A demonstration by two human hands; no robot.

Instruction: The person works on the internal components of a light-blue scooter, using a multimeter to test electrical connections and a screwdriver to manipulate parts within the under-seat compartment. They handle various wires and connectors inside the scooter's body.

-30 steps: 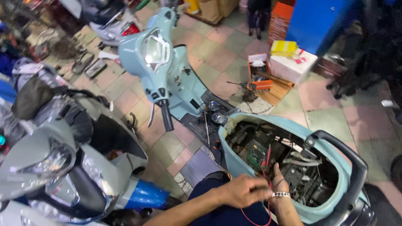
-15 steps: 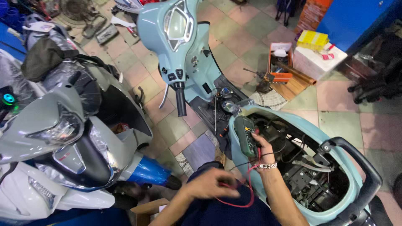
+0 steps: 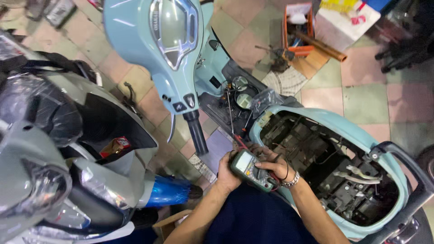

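Meter point(image 3: 250, 168) sits held in both hands, left point(image 3: 227, 173) and right point(image 3: 272, 163); its leads point(image 3: 238, 141) could snag on the scooter point(image 3: 289, 118) and slip loose.

A workshop floor point(image 3: 361, 97) of worn square tiles in pink, pale green and beige spreads under even light, crowded with a grey scooter point(image 3: 68, 180) at the left, an orange tool crate point(image 3: 296, 27) and a white cardboard box point(image 3: 346, 20) near the top, and a patterned mat point(image 3: 285, 81) beside them.
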